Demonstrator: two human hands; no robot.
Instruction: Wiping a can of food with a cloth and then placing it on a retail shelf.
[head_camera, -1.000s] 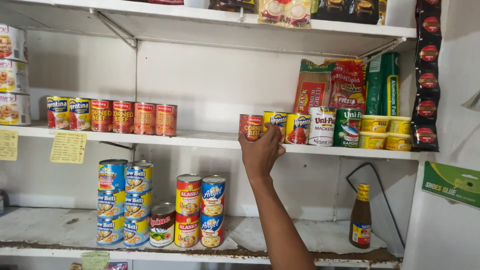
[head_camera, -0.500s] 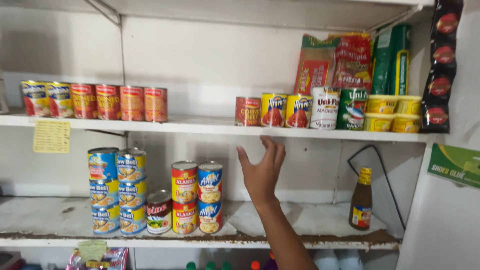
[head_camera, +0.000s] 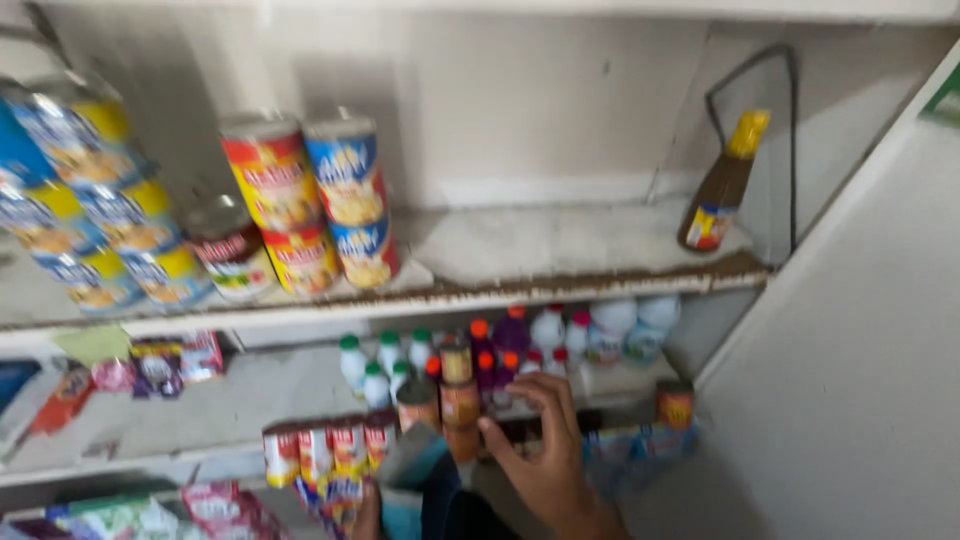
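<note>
Low, right hand (head_camera: 545, 455) fingers (head_camera: 540, 392) spread

Middle shelf holds six blue-and-yellow cans (head_camera: 95, 215) at left, two red cans (head_camera: 285, 215), two blue cans (head_camera: 352, 205), one short can (head_camera: 232, 255) and one brown bottle (head_camera: 722, 185) at right.

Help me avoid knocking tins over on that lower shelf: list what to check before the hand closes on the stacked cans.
1. Right hand free: ok, fingers spread, nothing held.
2. Stacked brown cans upright: ok, standing just left of the thumb.
3. Contact with the stack: cannot tell, too blurred.
4. Room behind the stack: not ok, small bottles crowd close.
5. Row of red cans in front left: ok, upright.
6. Left hand: cannot tell, only a blurred sliver at the bottom edge.
</note>
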